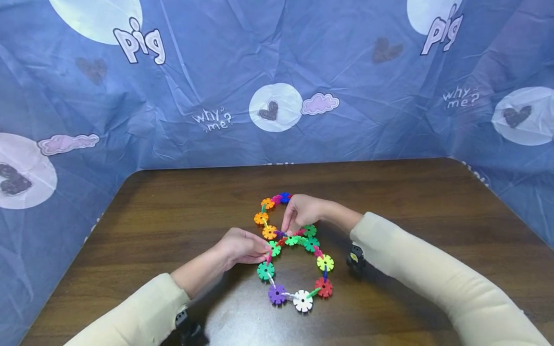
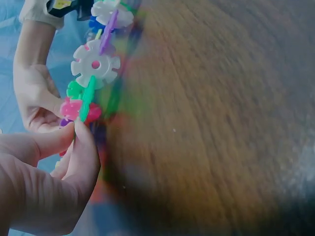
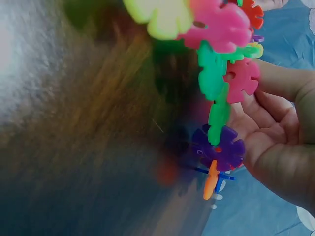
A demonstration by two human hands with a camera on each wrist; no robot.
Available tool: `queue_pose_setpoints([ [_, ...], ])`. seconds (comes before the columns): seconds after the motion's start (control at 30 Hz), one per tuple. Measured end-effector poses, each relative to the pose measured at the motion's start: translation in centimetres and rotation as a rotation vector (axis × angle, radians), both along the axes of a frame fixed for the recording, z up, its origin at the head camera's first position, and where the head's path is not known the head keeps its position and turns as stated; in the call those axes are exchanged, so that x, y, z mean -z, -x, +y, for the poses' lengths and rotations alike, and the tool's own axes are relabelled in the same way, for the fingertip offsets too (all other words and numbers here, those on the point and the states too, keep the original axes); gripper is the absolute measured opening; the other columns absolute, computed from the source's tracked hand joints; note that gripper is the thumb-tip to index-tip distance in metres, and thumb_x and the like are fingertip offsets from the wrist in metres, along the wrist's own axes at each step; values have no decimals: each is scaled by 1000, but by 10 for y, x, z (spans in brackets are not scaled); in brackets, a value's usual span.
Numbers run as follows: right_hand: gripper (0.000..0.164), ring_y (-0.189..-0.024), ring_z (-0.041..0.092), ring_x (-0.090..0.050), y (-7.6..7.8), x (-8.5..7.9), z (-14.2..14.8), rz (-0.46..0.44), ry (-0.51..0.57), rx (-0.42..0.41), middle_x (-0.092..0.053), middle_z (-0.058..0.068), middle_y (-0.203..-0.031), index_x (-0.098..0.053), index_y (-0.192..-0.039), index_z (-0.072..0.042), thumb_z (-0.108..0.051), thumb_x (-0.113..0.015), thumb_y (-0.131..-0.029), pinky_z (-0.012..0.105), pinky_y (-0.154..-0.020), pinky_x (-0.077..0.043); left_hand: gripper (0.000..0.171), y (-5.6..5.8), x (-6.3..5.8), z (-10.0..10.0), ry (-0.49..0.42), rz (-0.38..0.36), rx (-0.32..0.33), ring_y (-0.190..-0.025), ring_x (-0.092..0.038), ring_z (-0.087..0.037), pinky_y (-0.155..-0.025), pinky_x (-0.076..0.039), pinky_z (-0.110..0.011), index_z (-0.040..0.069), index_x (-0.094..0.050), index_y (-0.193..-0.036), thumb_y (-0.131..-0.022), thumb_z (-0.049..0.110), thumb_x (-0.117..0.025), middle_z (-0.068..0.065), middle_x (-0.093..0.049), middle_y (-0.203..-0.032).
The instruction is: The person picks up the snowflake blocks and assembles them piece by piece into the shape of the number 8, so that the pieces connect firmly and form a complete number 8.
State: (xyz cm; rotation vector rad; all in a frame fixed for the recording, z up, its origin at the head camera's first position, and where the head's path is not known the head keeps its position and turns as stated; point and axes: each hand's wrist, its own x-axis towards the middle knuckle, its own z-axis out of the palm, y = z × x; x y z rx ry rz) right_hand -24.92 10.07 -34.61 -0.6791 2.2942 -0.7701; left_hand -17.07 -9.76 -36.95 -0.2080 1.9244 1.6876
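Notched flower-shaped plastic discs are joined edge to edge into two loops that meet in the middle of the table. My left hand point(image 1: 244, 246) pinches a green disc point(image 1: 274, 248) at the left of the near loop between thumb and fingers; the left wrist view shows that pinch beside a pink disc point(image 2: 81, 109). Over the junction, my right hand point(image 1: 303, 212) reaches down with its fingertips at a purple disc point(image 1: 280, 234). In the right wrist view, thumb and fingers close about the chain by the purple disc point(image 3: 224, 147). Part of the far loop is hidden behind that hand.
The brown wooden table point(image 1: 173, 202) lies under everything. Nearer me, a white disc point(image 1: 303, 301) and a red disc point(image 1: 323, 287) close the near loop. A printed blue cloth point(image 1: 233, 57) hangs behind the table's back edge.
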Motion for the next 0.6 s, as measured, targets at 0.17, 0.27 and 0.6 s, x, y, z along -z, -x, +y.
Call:
queue_pose_setpoints([
  [0.17,13,-83,11,-72,4,1,-5,-6,-9,-9,-76,13,-93,-76,-92,1,-3,-75,-80,22,-76,-58,22,1,2,-4,-1,4,6,-65,-65,-8,-66,-59,-21,-16,-64,-105,-86,-5,-64,-2,-69,-69],
  [0.27,17,-82,10,-72,5,-2,-3,-10,27,29,-76,13,-95,-75,-96,1,-5,-76,-80,22,-75,-58,23,2,-1,-8,8,20,2,-66,-67,-9,-69,-60,-24,-16,-65,-106,-87,-3,-65,-4,-70,-72],
  [0.6,21,-81,13,-71,-15,-28,45,229,142,154,-76,12,-92,-73,-100,1,-10,-74,-83,25,-71,-57,28,10,-15,-39,132,128,19,-73,-70,-12,-79,-60,-33,-15,-63,-110,-88,3,-66,-8,-74,-82],
])
